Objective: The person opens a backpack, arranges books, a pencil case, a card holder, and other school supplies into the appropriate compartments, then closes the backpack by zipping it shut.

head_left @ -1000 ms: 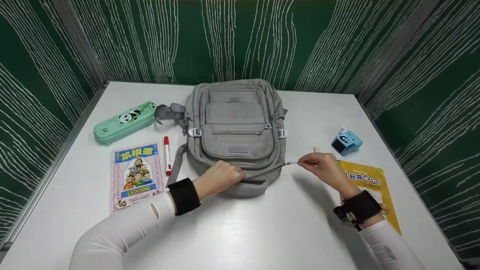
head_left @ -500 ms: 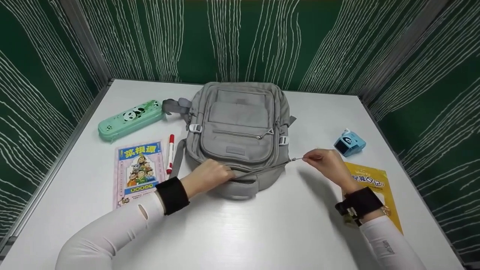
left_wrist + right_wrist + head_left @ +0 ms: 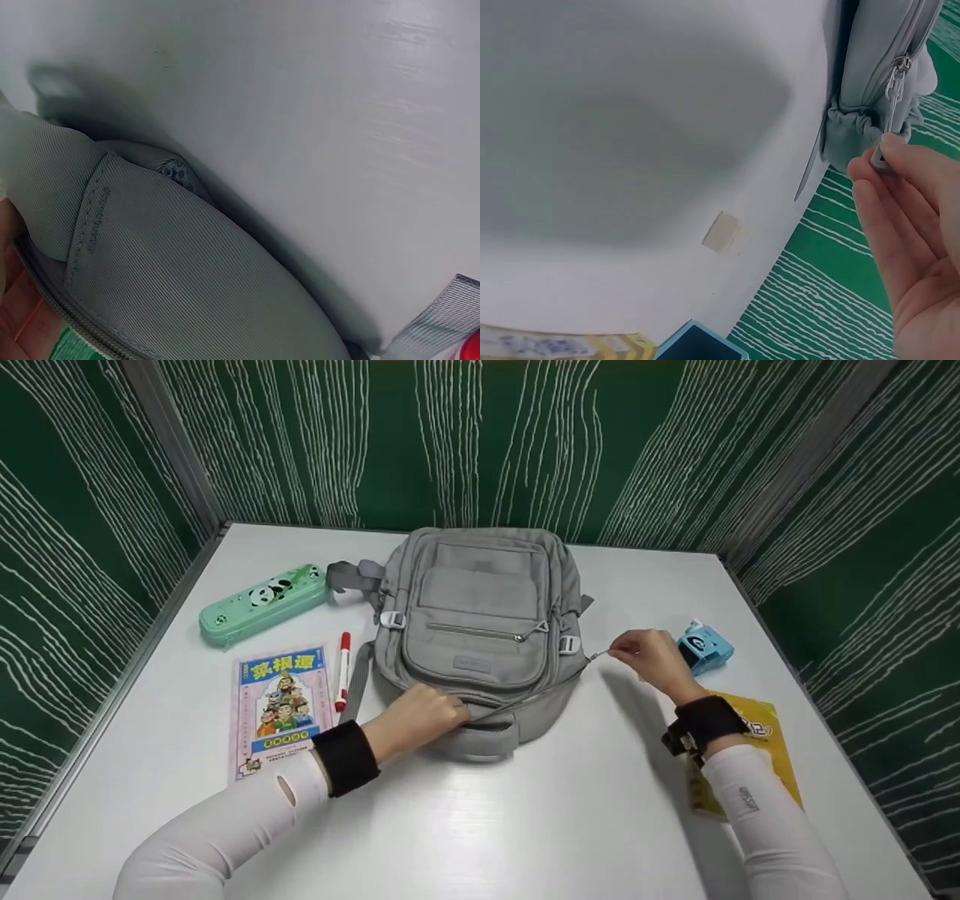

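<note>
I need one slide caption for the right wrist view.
Right hand pinches the zipper pull of a gray backpack on a white table.

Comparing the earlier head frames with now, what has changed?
The right hand, still pinching the zipper pull, has moved forward along the right side of the backpack, bringing the pull nearer the white buckle there. Nothing was visibly taken up or let go. The left hand still grips the backpack; pencil case, pink booklet and marker stayed put.
</note>
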`<action>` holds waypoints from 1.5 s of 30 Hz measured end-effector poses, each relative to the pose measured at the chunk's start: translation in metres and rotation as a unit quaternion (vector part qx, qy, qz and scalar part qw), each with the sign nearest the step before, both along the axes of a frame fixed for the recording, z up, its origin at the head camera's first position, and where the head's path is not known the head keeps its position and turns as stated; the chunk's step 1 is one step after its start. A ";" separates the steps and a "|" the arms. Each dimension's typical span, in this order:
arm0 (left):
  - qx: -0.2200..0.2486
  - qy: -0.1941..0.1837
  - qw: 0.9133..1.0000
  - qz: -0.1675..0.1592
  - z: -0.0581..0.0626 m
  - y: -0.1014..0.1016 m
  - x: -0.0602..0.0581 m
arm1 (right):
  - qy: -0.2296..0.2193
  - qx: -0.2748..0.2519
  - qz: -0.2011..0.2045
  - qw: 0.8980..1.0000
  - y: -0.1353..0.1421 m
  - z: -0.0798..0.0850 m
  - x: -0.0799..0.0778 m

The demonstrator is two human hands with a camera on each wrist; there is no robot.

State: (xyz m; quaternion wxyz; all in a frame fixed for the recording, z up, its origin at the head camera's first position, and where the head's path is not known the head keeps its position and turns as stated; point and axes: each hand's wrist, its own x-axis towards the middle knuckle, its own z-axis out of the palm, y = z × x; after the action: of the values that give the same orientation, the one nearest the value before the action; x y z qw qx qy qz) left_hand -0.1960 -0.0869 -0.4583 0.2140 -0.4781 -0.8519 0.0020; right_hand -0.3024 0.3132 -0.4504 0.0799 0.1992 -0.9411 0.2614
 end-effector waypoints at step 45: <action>0.004 -0.033 0.999 0.009 -0.003 0.007 0.007 | 0.000 -0.015 -0.150 0.989 -0.035 -0.011 -0.055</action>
State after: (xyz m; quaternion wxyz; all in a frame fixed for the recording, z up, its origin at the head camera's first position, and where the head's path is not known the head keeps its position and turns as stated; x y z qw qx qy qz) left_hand -0.1892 -0.0802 -0.4613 0.1879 -0.4692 -0.8627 -0.0149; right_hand -0.3578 0.2784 -0.4612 0.1212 0.0544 -0.9562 0.2607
